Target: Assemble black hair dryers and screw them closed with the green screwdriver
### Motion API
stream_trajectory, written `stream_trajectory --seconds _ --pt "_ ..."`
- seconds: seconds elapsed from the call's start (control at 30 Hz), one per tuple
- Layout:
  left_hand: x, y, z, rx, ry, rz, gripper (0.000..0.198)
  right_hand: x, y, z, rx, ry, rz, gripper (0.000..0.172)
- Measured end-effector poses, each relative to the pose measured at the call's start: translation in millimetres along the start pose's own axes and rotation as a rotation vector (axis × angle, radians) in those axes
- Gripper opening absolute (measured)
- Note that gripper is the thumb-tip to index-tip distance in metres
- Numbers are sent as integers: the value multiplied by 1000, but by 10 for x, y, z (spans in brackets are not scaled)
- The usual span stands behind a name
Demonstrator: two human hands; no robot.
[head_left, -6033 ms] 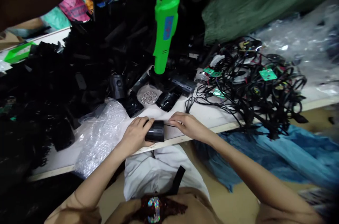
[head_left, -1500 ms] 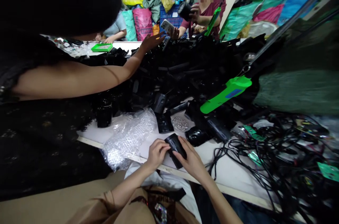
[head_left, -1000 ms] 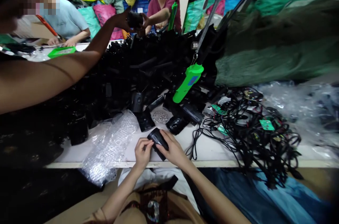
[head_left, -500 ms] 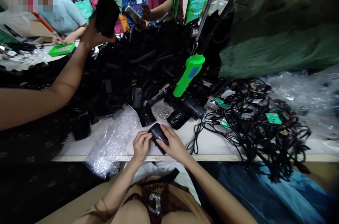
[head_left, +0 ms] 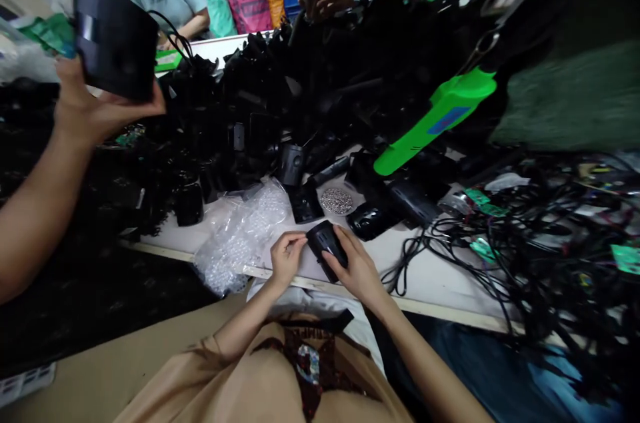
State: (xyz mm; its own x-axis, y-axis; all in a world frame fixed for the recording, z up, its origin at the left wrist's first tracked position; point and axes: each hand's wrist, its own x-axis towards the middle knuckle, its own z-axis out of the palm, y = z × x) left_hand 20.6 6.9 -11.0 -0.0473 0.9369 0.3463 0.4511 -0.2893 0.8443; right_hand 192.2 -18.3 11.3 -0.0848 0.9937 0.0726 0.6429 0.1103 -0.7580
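My right hand (head_left: 353,268) is wrapped round a small black plastic housing (head_left: 325,248) at the near edge of the white table (head_left: 440,280). My left hand (head_left: 285,258) pinches at the housing's left end with fingers curled; what it pinches is too small to make out. Just beyond lie a small pile of silver screws (head_left: 337,200) and more black housings (head_left: 369,220). A green electric screwdriver (head_left: 434,120) hangs tilted above the table to the right.
A big heap of black plastic parts (head_left: 280,90) fills the table's middle. Bubble wrap (head_left: 240,233) lies left of my hands. Tangled black cables with green circuit boards (head_left: 540,236) spread on the right. A co-worker's hand (head_left: 93,113) at left holds up a black box; others sit beyond.
The view swung left and tilted. The co-worker's arm drew back to the left with a black box. My hands stayed on the housing, left fingers shifting to its end.
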Motion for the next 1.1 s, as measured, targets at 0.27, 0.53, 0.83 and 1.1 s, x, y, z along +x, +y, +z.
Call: stream_trajectory --seconds 0.27,0.53,0.83,1.1 --pt "-40 6 13 -2 -80 152 9 1 -38 -6 10 24 22 58" --pt "-28 -63 102 -29 -29 149 9 -6 -92 -1 -4 65 88 58" --pt "-36 -21 93 63 -68 94 14 10 -136 -14 7 61 92 60" --pt "18 19 117 83 -83 87 15 78 535 -825 -201 541 151 45"
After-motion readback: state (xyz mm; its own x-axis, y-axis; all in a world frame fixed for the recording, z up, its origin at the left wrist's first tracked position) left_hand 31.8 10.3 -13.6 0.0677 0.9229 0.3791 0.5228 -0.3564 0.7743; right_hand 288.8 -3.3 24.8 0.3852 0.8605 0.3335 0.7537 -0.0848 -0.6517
